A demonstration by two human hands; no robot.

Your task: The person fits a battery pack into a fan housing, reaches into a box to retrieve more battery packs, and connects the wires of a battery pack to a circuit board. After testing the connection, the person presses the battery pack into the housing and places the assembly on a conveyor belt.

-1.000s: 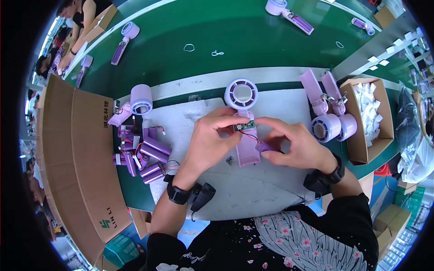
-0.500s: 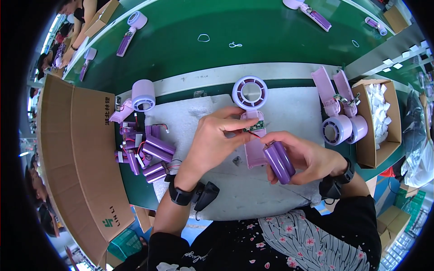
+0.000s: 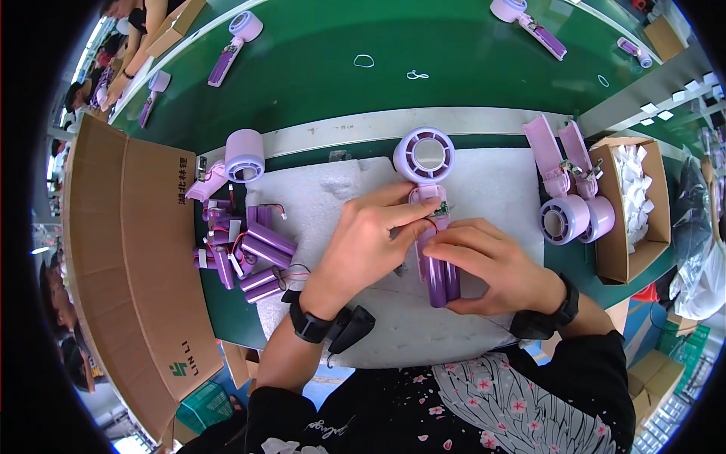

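Observation:
A handheld fan with a lilac round head (image 3: 425, 156) lies in front of me, its pink handle shell (image 3: 420, 261) open. My left hand (image 3: 367, 246) grips the fan at the upper handle, index fingertip at the green circuit board (image 3: 442, 209) and thumb beside a short red wire. With its fingers closed round it, my right hand (image 3: 503, 266) holds a purple twin-cell battery pack (image 3: 442, 284). The pack lies lengthwise over the handle shell, partly covering it; whether it is seated inside, I cannot tell.
Several purple battery packs (image 3: 261, 250) with wires are heaped at left, near another fan (image 3: 245, 155) and a large cardboard box (image 3: 151, 265). Two open fans (image 3: 563, 219) lie right, by a carton (image 3: 635, 257) of white pieces. More fans lie on the green belt (image 3: 318, 68).
My right hand has turned the battery pack from slanting to nearly upright in view and brought it left over the handle shell. My left hand stays at the circuit board.

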